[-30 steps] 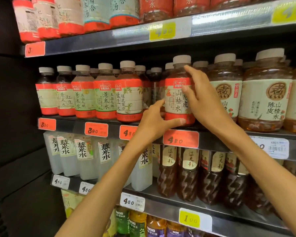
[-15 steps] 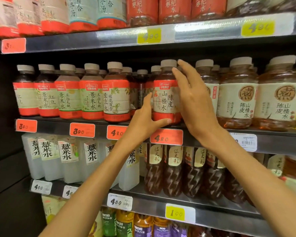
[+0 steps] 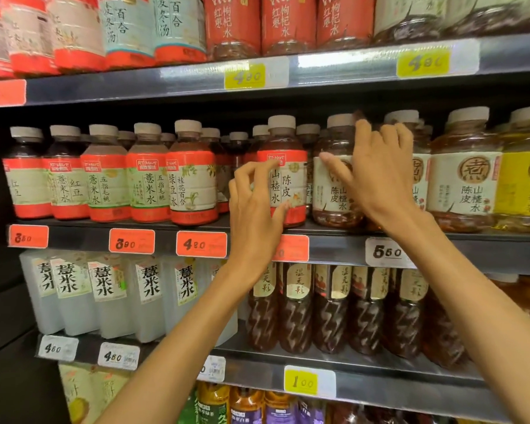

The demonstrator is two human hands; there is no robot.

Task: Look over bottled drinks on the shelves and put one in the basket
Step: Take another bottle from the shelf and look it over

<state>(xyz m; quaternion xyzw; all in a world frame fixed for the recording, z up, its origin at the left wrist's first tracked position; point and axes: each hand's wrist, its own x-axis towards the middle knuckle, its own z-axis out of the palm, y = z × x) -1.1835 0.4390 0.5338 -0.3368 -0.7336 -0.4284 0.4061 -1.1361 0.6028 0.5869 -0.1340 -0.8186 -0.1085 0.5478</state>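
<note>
On the middle shelf stands a red-labelled bottle [image 3: 288, 185] with a beige cap and a brown drink inside. My left hand [image 3: 254, 215] reaches up to its left side, thumb on the lower label and curled fingers at the label's left edge. My right hand [image 3: 377, 179] grips the neighbouring amber bottle [image 3: 334, 200] with a white label; the thumb lies across the label and the fingers curl over its shoulder. No basket is in view.
The middle shelf edge [image 3: 80, 237] carries orange price tags under a row of red-labelled bottles [image 3: 107, 185]. Cloudy white bottles [image 3: 104, 295] and dark twisted bottles [image 3: 331, 316] fill the shelf below. A yellow-labelled bottle [image 3: 520, 185] stands far right. More bottles sit above the top shelf edge [image 3: 166, 81].
My right hand left the red-labelled bottle and moved right onto the amber bottle. My left hand slid up from the bottle's base to its side. The view shifted right.
</note>
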